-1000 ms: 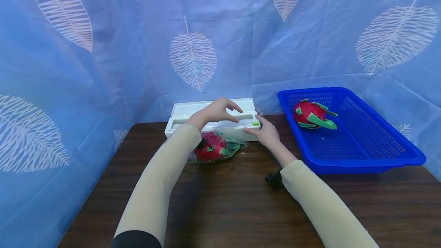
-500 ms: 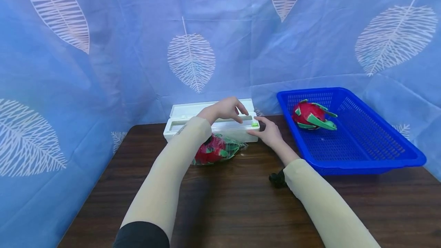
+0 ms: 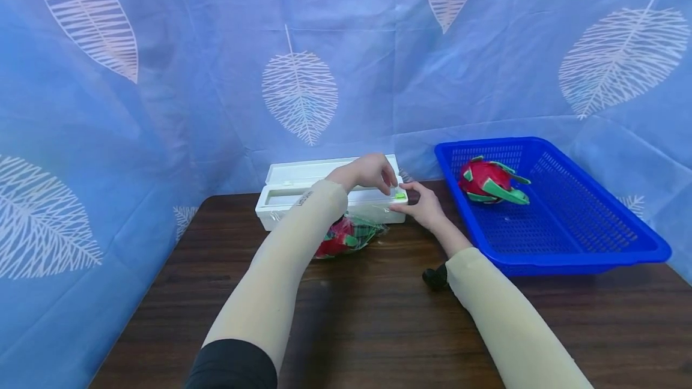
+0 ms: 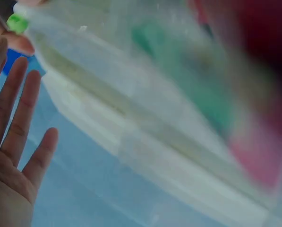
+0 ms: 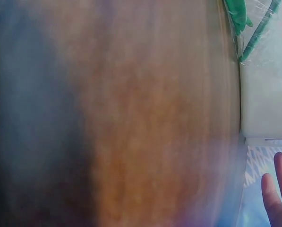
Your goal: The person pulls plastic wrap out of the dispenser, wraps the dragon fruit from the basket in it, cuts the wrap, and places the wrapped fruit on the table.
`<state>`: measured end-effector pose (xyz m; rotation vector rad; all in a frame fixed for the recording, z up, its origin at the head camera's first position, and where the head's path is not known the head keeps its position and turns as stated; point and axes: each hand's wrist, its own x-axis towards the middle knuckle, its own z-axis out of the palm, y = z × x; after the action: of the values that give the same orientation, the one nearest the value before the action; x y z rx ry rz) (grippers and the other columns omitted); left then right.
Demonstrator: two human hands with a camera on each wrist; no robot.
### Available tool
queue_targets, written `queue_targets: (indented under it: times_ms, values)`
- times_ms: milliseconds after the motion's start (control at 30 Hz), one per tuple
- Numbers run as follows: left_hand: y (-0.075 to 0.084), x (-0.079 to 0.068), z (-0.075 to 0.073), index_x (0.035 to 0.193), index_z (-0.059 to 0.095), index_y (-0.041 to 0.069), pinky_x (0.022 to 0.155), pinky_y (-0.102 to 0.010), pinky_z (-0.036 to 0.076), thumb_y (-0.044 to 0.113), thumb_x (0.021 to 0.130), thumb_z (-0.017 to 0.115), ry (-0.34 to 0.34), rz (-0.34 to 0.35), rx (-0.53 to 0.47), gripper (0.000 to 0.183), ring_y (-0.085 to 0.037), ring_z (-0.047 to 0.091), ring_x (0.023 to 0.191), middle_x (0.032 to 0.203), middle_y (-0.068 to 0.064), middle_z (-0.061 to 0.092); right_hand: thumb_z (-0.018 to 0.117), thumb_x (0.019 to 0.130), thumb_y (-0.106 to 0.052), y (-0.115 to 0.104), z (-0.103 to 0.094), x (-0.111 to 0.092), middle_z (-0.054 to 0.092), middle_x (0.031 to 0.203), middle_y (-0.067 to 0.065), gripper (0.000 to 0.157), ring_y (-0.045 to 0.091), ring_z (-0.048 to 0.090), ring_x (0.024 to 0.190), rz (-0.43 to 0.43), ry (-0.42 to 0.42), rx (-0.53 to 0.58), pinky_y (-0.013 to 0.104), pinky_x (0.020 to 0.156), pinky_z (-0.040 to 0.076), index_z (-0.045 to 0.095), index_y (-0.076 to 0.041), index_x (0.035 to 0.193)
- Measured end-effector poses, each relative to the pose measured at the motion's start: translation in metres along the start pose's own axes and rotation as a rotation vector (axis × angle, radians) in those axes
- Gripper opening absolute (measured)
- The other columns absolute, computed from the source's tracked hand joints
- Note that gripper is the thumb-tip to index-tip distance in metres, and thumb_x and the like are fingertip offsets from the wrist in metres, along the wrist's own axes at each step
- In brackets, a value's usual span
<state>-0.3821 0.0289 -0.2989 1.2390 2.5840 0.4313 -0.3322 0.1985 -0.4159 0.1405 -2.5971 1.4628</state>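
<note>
A white cling film dispenser [image 3: 274, 211] stands at the back of the table with its lid [image 3: 310, 168] raised. Its green cutter slide [image 3: 400, 196] sits at the right end. Close beside this slide, my left hand [image 3: 367, 170] hovers with fingertips pointing down; the left wrist view shows several spread fingers [image 4: 19, 118]. My right hand [image 3: 427, 209] grips the dispenser's right end, thumb in front and forefinger on top. Partly hidden behind my left forearm, a dragon fruit [image 3: 337, 240] in clear film lies before the dispenser. The film's green-tipped contents blur across the left wrist view.
To the right, a blue plastic basket [image 3: 567, 257] holds another dragon fruit [image 3: 486, 180]. The dark wooden table [image 3: 367, 317] stretches towards me. Behind it hangs a blue cloth [image 3: 216, 107] with white leaf prints.
My left hand has moved right along the dispenser to the cutter slide, its thumb and fingers drawing nearer together. My right hand stays at the dispenser's end, almost unmoved.
</note>
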Motion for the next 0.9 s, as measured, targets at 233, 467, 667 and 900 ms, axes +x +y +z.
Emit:
queue_targets:
  times_ms: [233, 467, 667, 900]
  values:
    - [-0.001, 0.009, 0.016, 0.104, 0.075, 0.006, 0.078, -0.025, 0.052, 0.01, 0.088, 0.073, 0.018, 0.0, -0.018, 0.017, -0.015, 0.063, 0.088, 0.098, -0.004, 0.07, 0.078, 0.085, -0.025, 0.001, 0.0, -0.002, 0.048, 0.139, 0.022, 0.059, 0.038, 0.051, 0.121, 0.002, 0.0, 0.031, 0.048, 0.091, 0.049, 0.052, -0.005, 0.134]
    - [0.003, 0.016, 0.022, 0.101, 0.076, 0.005, 0.077, -0.023, 0.052, 0.011, 0.089, 0.072, 0.027, -0.008, 0.035, 0.014, -0.016, 0.065, 0.088, 0.096, -0.005, 0.071, 0.078, 0.085, -0.026, 0.003, 0.0, 0.0, 0.045, 0.142, 0.022, 0.059, 0.04, 0.047, 0.124, -0.012, 0.002, 0.021, 0.052, 0.094, 0.047, 0.052, -0.005, 0.134]
    - [0.005, 0.015, 0.023, 0.097, 0.077, 0.005, 0.073, -0.023, 0.053, 0.01, 0.089, 0.072, 0.022, -0.044, 0.049, 0.011, -0.015, 0.065, 0.083, 0.093, -0.006, 0.072, 0.079, 0.084, -0.025, 0.003, 0.001, -0.001, 0.049, 0.139, 0.022, 0.058, 0.04, 0.043, 0.128, -0.027, 0.023, -0.009, 0.054, 0.101, 0.039, 0.055, -0.004, 0.132]
    - [0.011, 0.013, 0.017, 0.093, 0.077, 0.004, 0.071, -0.026, 0.053, 0.008, 0.088, 0.072, -0.008, -0.092, 0.061, 0.007, -0.017, 0.062, 0.079, 0.09, -0.006, 0.07, 0.08, 0.083, -0.023, 0.003, 0.0, -0.001, 0.055, 0.133, 0.021, 0.055, 0.038, 0.047, 0.124, -0.02, 0.047, -0.007, 0.051, 0.097, 0.044, 0.058, -0.004, 0.13]
